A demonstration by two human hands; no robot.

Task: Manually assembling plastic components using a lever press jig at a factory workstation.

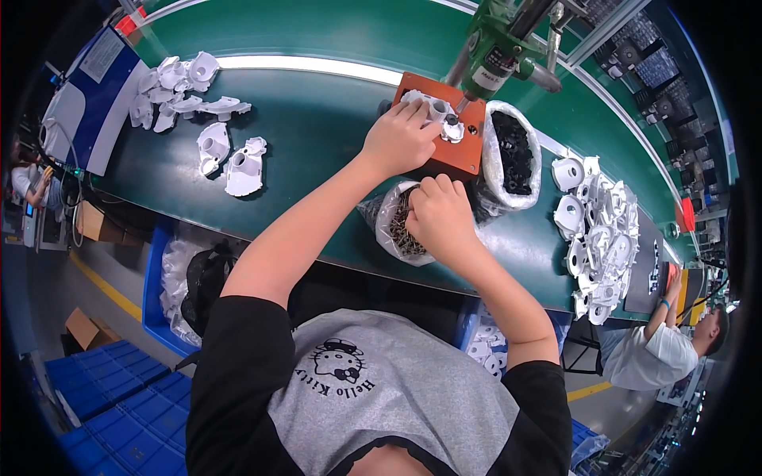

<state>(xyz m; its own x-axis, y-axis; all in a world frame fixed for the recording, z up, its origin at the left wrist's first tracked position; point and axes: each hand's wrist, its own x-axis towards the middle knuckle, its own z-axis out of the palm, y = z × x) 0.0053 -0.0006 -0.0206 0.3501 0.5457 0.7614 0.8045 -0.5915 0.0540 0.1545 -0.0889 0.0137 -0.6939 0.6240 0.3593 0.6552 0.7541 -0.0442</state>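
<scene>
My left hand (401, 141) lies over a white plastic housing (438, 107) seated on an orange block fixture (452, 159); its fingers grip the near left side of the housing. A small black piece (452, 119) sits on the housing's right part, beneath the tip of a green machine head (492, 67). My right hand (440, 213) is at the right side of a clear plastic bag (386, 230) of small metal screws (405, 226). Its fingers are curled down at the screws, and their tips are hidden, so I cannot make out what they hold.
Right of the fixture stands a bag of black parts (514, 155). White housings are heaped at the bench's right (603, 238), with more at the left (178, 83) and two (244, 168) nearer. A blue bin (163, 293) is below the bench. Another person (655, 353) works at far right.
</scene>
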